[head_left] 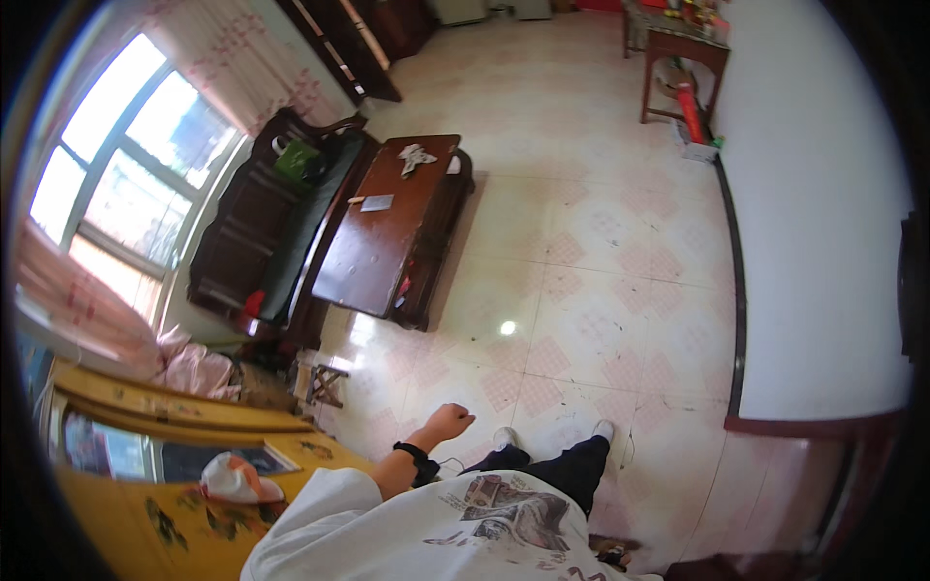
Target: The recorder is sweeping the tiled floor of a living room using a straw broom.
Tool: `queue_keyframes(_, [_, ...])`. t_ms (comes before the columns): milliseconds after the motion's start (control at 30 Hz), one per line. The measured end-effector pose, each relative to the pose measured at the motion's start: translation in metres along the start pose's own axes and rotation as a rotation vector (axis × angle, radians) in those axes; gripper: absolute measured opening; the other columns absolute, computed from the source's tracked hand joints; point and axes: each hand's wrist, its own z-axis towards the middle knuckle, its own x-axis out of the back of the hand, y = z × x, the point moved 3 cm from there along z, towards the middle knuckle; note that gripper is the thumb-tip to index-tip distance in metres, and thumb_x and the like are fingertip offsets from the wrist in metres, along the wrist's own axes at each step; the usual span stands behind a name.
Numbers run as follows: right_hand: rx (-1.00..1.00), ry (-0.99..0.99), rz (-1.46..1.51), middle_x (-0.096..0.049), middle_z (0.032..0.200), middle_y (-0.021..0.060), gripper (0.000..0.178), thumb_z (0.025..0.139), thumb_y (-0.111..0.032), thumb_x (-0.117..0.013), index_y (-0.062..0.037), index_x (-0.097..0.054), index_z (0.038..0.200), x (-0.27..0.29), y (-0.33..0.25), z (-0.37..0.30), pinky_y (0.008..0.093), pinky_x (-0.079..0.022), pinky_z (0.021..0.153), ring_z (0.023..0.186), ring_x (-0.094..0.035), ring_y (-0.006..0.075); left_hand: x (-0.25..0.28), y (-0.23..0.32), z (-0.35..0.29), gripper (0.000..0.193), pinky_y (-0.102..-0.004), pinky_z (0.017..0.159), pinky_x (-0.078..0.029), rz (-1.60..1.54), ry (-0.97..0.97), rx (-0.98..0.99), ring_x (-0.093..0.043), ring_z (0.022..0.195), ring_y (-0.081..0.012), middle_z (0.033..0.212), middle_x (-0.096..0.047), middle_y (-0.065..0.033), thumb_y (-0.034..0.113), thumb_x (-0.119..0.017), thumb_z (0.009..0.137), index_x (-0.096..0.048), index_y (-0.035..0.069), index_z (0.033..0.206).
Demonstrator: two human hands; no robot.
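My left hand (449, 421) is held out over the tiled floor, in front of my white shirt (426, 528). Its fingers are curled into a loose fist, and I make out nothing in them. A black band (422, 465) wraps that wrist, with a thin dark cable beside it. My right hand does not plainly show; only a small dark and tan patch appears at the shirt's lower right edge. Ahead to the left stands a low brown wooden table (373, 266). On it lie a cleaver (378, 202) with a wooden handle and a crumpled pale cloth (417, 158).
A dark wooden bench (237, 247) with a green bag (295, 160) stands along the window side. Close on my left is a yellow cabinet (126, 494) bearing a white and orange cap (237, 479). A folding stool (326, 384) sits past it. A side table (686, 48) stands far right.
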Motion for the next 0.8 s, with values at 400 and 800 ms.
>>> queue_keyframes(400, [-0.253,-0.039,0.252,-0.040,0.051,-0.0012,0.020,0.077,-0.015,-0.041,-0.0100,-0.040,0.058,-0.244,-0.087,0.145,0.0197,-0.040,0.040,0.042,-0.039,0.0113,-0.054,0.139,-0.057,0.033,-0.0384,0.055,-0.042,-0.039,0.036,0.254,-0.051,0.055,-0.0317,0.062,-0.054,-0.0204,0.028,-0.053,0.078,-0.057,-0.002,0.067])
queue_keyframes(800, [-0.333,-0.515,-0.449,-0.048,0.057,-0.0005,0.011,0.077,-0.021,-0.051,-0.0122,-0.047,0.071,-0.397,-0.171,0.121,0.0223,-0.043,0.042,0.045,-0.048,0.0120,-0.190,0.116,-0.215,0.034,-0.0419,0.063,-0.044,-0.348,0.345,0.674,-0.056,0.068,-0.0355,0.069,-0.057,-0.0199,0.033,-0.052,0.073,-0.061,0.000,0.070])
